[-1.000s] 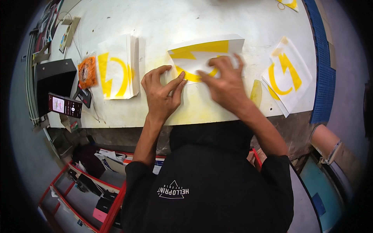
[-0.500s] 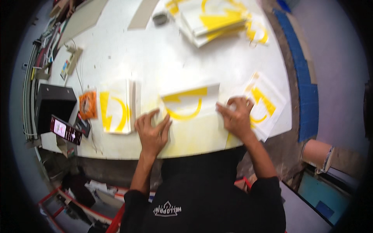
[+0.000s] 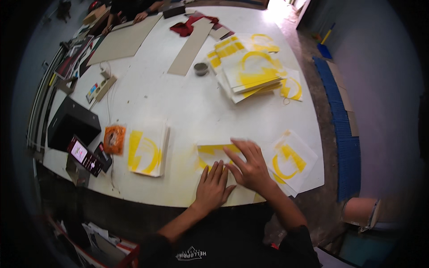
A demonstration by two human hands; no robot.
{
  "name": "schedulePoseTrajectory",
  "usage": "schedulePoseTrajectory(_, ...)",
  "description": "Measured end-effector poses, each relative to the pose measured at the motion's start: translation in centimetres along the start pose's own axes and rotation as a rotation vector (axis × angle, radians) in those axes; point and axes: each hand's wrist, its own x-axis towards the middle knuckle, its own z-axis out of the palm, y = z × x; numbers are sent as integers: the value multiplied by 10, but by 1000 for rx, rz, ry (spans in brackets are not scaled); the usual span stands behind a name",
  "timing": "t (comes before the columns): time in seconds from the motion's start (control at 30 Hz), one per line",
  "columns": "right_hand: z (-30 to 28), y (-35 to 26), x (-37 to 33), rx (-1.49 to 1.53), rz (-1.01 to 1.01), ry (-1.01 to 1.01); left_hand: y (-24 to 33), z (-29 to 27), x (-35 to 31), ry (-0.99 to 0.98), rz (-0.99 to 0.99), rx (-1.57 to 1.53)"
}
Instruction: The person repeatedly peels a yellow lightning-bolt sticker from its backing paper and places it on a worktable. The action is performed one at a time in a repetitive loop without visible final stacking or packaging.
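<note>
A folded white paper sheet (image 3: 208, 156) with a yellow print lies before me near the table's front edge. My left hand (image 3: 213, 184) rests flat on its near part, fingers stretched out. Over its right side is my right hand (image 3: 251, 167), fingers apart and reaching to the far folded edge; slight blur hides whether the fingertips touch. Both hands cover much of the print. Left of them stands a neat stack of white folded pieces (image 3: 145, 154) with the same yellow print. To the right lie loose white printed sheets (image 3: 290, 161), overlapping at angles.
Farther back are a larger pile of yellow-printed pieces (image 3: 254, 76), a small round grey tin (image 3: 201, 69) and a grey board strip (image 3: 190, 49). At left sit an orange packet (image 3: 115, 140), a phone (image 3: 85, 156) and a black box (image 3: 73, 124). Another person's hand (image 3: 140, 17) is at the far left.
My left hand has moved from the sheet's left edge to lie flat on it. The right hand has come inward from the right edge. The view has tilted, showing more of the far table.
</note>
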Motion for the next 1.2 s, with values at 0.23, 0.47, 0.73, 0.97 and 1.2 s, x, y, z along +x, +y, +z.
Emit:
schedulePoseTrajectory(0.23,48,31,30,6,-5,-147,-26,16,15,249,22,35)
schedulePoseTrajectory(0.47,75,43,30,-159,122,-165,-42,-14,41,-24,-83,-25)
schedulePoseTrajectory(0.73,51,23,-34,-172,212,-358,-56,-12,44,-207,-96,42)
schedulePoseTrajectory(0.97,-17,-20,-130,-268,559,-25,-42,-14,37,-153,-152,76)
schedulePoseTrajectory(1.2,-10,-45,-171,-174,799,16,-34,-1,19,-124,-195,96)
